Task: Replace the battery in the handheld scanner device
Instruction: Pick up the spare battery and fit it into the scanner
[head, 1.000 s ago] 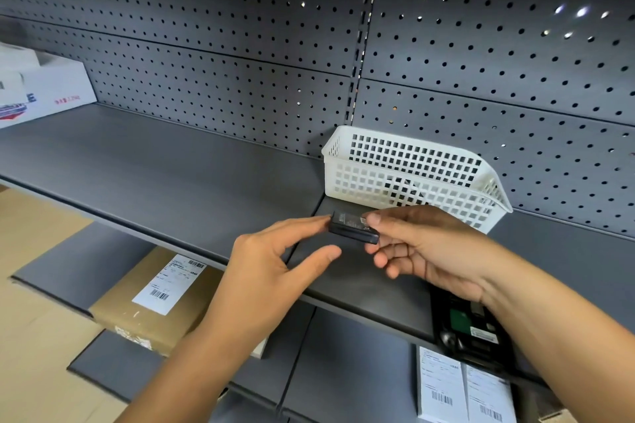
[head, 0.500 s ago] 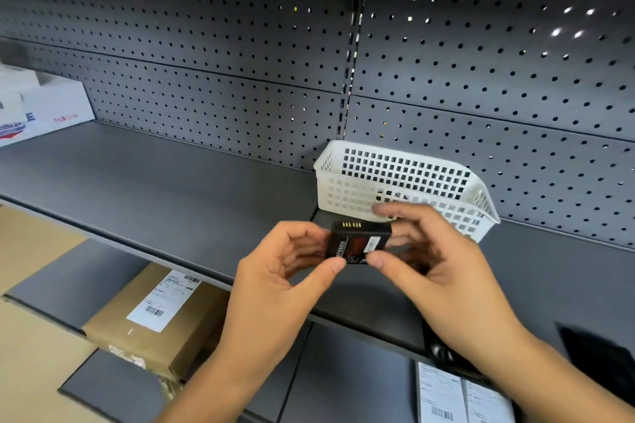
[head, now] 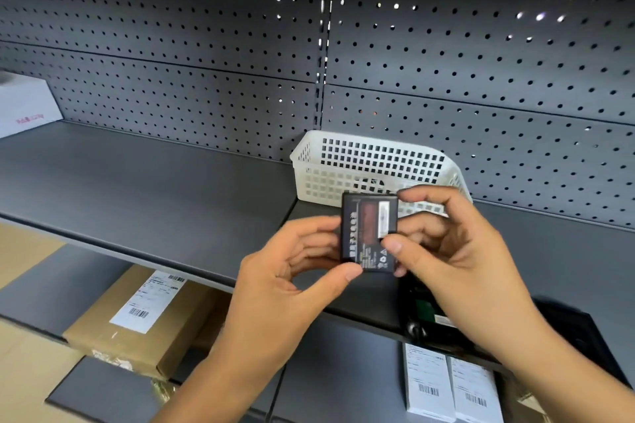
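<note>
A black rectangular battery [head: 369,232] with a red and white label is held upright in front of me, label side towards the camera. My left hand [head: 285,271] grips its left and lower edge with thumb and fingers. My right hand [head: 446,251] pinches its right edge from the other side. Below my right hand lies the black handheld scanner [head: 424,314] on the shelf, back open, a green part showing inside; my wrist hides much of it.
A white perforated plastic basket [head: 343,161] stands on the grey shelf [head: 137,182] behind the battery. A black flat piece [head: 577,330] lies at the right. A cardboard box [head: 137,316] and white labelled boxes [head: 450,385] sit on the lower shelf. A white carton [head: 24,106] stands far left.
The battery has been turned from flat and edge-on to upright with its label facing me. Both hands now hold it, and they have risen slightly.
</note>
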A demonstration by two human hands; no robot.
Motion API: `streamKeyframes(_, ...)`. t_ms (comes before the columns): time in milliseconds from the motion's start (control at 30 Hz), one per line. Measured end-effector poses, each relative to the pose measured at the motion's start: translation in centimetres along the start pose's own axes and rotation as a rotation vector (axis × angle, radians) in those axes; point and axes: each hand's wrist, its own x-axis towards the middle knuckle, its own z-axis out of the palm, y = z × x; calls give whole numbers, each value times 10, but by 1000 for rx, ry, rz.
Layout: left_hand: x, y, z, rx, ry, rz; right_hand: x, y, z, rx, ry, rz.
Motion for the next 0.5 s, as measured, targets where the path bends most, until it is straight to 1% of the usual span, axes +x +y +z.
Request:
streamKeyframes(100, 0, 1, 12, 45, -123, 18, -7, -2, -19, 61, 68, 54)
streamKeyframes(200, -3, -4, 27, 108, -165, 5, -25, 3, -36, 44, 110, 121)
streamKeyframes(300, -8, -13, 39, 205, -175, 22, -43, 11, -52, -47, 58, 187)
streamKeyframes(400, -13, -23, 48, 319, -229, 64, -59, 18, -63, -140, 10, 225)
streamKeyframes(500, -17, -28, 53, 398, -274, 102, -70, 21, -66, -225, 60, 204)
